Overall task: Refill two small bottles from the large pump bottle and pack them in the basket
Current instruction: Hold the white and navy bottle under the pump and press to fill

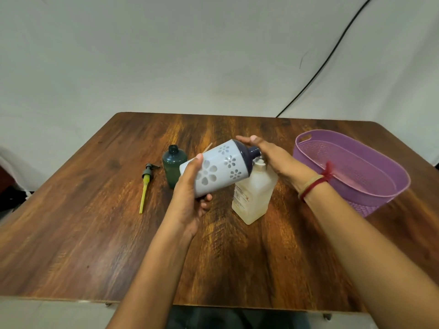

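My left hand [190, 195] grips the base of a white bottle with flower cut-outs and a dark purple top [222, 168], tilted with its neck pointing right and down. That neck meets the open mouth of a translucent square bottle [253, 195] standing on the table. My right hand [268, 155] is curled around the two necks where they meet. A dark green small bottle [174, 163] stands uncapped just left of the white one. A pump head with a yellow tube [146, 184] lies flat on the table further left. The purple basket [370, 200] sits at the right, nothing visible inside.
The wooden table [95, 233] has its near edge at the bottom of the view. A black cable [327, 58] runs down the grey backdrop to the table's far edge. A thin stick [207, 147] peeks out behind the white bottle.
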`<state>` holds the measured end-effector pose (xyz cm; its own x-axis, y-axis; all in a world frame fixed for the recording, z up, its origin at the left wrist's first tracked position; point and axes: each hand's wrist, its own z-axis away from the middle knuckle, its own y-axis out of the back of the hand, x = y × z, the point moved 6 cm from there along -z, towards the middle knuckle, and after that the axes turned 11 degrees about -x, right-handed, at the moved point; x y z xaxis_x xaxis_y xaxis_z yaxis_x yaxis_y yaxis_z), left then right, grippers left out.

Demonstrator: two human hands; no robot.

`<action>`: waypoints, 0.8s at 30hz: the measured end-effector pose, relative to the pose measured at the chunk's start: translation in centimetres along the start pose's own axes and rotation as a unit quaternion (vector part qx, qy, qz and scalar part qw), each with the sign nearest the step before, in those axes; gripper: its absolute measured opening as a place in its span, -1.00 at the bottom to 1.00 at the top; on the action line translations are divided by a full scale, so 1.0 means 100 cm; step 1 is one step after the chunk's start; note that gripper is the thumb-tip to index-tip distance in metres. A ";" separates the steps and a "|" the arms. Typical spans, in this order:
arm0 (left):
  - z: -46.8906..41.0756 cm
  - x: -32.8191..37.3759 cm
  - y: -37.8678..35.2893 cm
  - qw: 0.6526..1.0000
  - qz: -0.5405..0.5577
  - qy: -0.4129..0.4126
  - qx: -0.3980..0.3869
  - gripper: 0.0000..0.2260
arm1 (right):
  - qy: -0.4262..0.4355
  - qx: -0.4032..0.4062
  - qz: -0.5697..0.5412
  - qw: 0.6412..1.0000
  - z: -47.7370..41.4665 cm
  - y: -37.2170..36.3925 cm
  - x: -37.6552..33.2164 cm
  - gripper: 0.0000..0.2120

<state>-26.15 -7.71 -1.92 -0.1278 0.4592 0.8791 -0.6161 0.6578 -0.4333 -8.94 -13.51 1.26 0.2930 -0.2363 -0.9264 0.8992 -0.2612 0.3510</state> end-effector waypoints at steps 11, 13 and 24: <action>-0.001 -0.001 0.002 1.000 -0.002 -0.001 -0.001 -0.69 | 0.082 0.041 0.008 0.996 -0.009 0.009 -0.003 -0.67; -0.001 -0.005 0.003 1.000 0.001 0.007 0.002 -0.69 | 0.083 0.047 0.019 0.995 -0.008 0.009 -0.001 -0.67; 0.000 -0.005 0.002 1.000 0.009 0.017 0.005 -0.70 | 0.099 0.015 0.032 0.994 -0.011 0.011 -0.005 -0.75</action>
<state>-26.14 -7.83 -2.46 -0.1122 0.4916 0.8636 -0.6216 0.6433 -0.4469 -7.71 -12.62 2.01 0.4103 -0.0641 -0.9097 0.8677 -0.2794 0.4110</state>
